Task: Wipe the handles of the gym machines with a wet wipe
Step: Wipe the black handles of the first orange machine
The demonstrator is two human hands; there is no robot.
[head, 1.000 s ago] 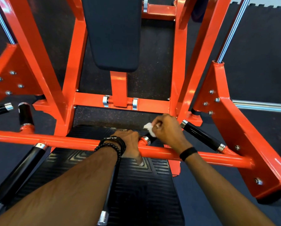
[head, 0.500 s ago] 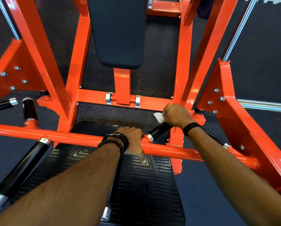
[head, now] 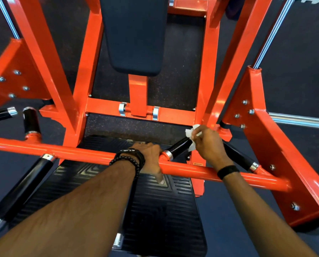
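Note:
My right hand (head: 207,143) holds a crumpled white wet wipe (head: 190,133) wrapped round the far end of a short black handle (head: 178,148) that rises from the orange crossbar (head: 77,152). My left hand (head: 151,157) grips that crossbar just left of the handle's chrome collar, thumb pointing down over the footplate. A second black handle (head: 237,157) runs behind my right wrist toward the right bracket. More black handles sit at the left: an upright one (head: 31,121), a long one (head: 23,188) and one at the frame's edge (head: 0,114).
The orange machine frame surrounds my arms, with a black back pad (head: 134,34) ahead and a ribbed black footplate (head: 155,210) below. A bolted orange bracket (head: 277,145) stands at the right, a chrome bar (head: 299,119) beyond it. Dark rubber floor lies all around.
My right hand slid the wipe up the black handle from its base near the crossbar to its far end. My left hand kept its grip on the crossbar.

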